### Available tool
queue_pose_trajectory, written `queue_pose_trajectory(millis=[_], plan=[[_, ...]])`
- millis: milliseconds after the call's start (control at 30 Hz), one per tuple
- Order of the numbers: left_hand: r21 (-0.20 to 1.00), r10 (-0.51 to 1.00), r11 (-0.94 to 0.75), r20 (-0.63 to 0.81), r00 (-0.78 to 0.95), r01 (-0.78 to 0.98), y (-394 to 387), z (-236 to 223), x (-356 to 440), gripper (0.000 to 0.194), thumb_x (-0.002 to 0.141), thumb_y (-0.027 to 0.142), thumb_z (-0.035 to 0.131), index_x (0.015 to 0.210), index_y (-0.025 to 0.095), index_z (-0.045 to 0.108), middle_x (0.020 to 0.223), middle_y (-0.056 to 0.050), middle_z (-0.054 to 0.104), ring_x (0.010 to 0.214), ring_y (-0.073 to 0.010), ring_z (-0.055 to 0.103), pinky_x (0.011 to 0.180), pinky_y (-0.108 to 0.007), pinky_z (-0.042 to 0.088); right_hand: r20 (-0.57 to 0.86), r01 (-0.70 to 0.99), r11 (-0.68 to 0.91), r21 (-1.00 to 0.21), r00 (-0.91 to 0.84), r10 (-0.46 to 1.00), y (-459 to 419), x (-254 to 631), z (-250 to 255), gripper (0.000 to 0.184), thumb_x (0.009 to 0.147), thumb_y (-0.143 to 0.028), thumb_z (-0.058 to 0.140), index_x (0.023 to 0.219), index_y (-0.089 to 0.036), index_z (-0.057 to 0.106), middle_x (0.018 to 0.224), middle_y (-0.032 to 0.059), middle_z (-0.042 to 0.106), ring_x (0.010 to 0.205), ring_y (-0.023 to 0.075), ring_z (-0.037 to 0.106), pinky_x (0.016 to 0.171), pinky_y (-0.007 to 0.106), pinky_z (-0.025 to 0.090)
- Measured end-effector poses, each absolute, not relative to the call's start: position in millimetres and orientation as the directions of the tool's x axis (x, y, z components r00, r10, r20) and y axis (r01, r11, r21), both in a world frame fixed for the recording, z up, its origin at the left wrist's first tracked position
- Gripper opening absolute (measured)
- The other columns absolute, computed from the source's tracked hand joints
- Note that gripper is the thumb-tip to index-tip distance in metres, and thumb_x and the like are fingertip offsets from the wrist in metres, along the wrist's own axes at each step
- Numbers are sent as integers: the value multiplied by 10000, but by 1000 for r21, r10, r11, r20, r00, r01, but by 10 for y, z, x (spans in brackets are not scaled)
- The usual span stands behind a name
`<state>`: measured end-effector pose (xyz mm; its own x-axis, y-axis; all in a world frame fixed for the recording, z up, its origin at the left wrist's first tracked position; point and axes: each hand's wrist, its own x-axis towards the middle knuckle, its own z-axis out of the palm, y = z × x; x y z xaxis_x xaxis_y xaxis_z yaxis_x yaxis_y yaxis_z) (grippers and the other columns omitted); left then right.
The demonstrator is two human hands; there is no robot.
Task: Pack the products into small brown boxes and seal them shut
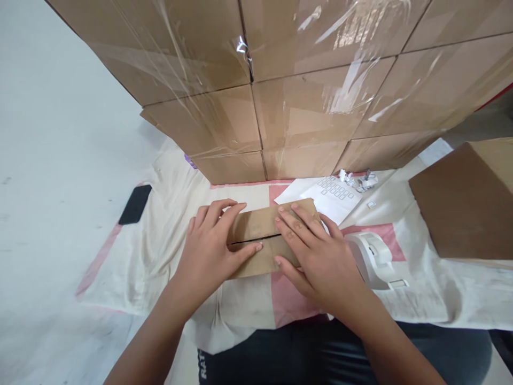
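Observation:
A small cardboard box (256,225) lies in front of me with its two top flaps folded inward, a narrow dark gap between their edges. My left hand (216,240) grips its left end, the thumb on the near flap and the index finger at the far edge. Across the right part of the flaps lies my right hand (315,246), its fingers spread flat and its thumb on the near flap. The right end of the box is partly hidden by this hand. Beside the right wrist sits a white tape dispenser (372,259).
Stacked cardboard boxes (300,123) wrapped in clear film rise behind. Printed paper sheets (332,195) and crumpled paper scraps (363,181) lie at their foot. A larger cardboard box (465,203) stands right. A black phone (135,205) rests left on the cream and pink cloth (160,262).

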<state>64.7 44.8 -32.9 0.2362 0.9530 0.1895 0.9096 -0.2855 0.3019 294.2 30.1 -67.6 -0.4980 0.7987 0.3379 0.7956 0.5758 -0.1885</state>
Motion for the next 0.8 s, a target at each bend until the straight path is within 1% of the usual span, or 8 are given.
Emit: queue_pose_trajectory(millis=[33, 100, 200, 300, 400, 600, 700, 800], plan=[[301, 959, -271, 168, 229, 914, 464, -328, 646, 653, 798, 540, 803, 1353, 290, 567, 1391, -61, 594, 1225, -326, 538, 998, -496, 428, 337, 795, 576, -190, -498, 799, 302, 2942, -675, 511, 1049, -384, 460, 1486, -135, 554, 1618, 95, 458, 1476, 325, 450, 1129, 577, 387], [326, 971, -240, 103, 218, 914, 503, -333, 648, 622, 821, 564, 767, 1348, 300, 567, 1391, -56, 613, 1266, -335, 533, 1032, -519, 404, 334, 796, 574, -192, -497, 801, 303, 2943, -671, 513, 1048, -384, 464, 1489, -137, 550, 1621, 98, 453, 1478, 326, 447, 1129, 578, 390], [423, 978, -191, 9, 207, 886, 574, -367, 656, 559, 871, 577, 700, 1353, 326, 565, 1327, -35, 660, 1241, -315, 570, 1070, -529, 379, 329, 798, 571, -194, -496, 804, 302, 2945, -661, 512, 1050, -393, 460, 1488, -144, 550, 1622, 96, 452, 1481, 325, 444, 1132, 576, 385], [524, 974, -172, -34, 222, 834, 643, -408, 654, 465, 887, 573, 680, 1277, 329, 613, 1213, -13, 694, 1119, -277, 615, 999, -467, 440, 323, 795, 571, -205, -495, 806, 300, 2944, -656, 504, 1047, -390, 468, 1479, -149, 565, 1596, 99, 490, 1467, 328, 458, 1134, 577, 384], [577, 970, -176, -37, 241, 797, 696, -421, 650, 395, 894, 561, 675, 1193, 306, 640, 1144, -9, 699, 1022, -247, 622, 903, -404, 476, 322, 792, 569, -221, -492, 809, 300, 2940, -659, 496, 1043, -384, 481, 1471, -154, 576, 1569, 103, 529, 1457, 332, 465, 1138, 582, 381], [595, 975, -121, -79, 208, 794, 712, -395, 668, 288, 955, 537, 595, 1116, 304, 652, 1030, 15, 692, 914, -207, 615, 802, -353, 475, 317, 796, 565, -220, -489, 813, 295, 2930, -651, 486, 1053, -392, 463, 1458, -154, 586, 1585, 83, 507, 1465, 321, 464, 1130, 565, 387], [606, 979, -117, -64, 195, 787, 692, -393, 663, 295, 960, 535, 588, 1142, 314, 664, 1078, 10, 694, 957, -211, 623, 841, -358, 488, 315, 801, 558, -216, -483, 817, 291, 2928, -645, 486, 1059, -392, 452, 1456, -145, 587, 1592, 74, 496, 1480, 317, 449, 1118, 562, 402], [584, 973, -161, -39, 225, 796, 677, -400, 639, 385, 905, 556, 667, 1208, 320, 646, 1133, -3, 689, 1038, -238, 626, 931, -394, 494, 327, 802, 553, -226, -472, 819, 290, 2913, -657, 485, 1059, -386, 460, 1459, -141, 585, 1592, 74, 495, 1481, 317, 447, 1109, 561, 419]])
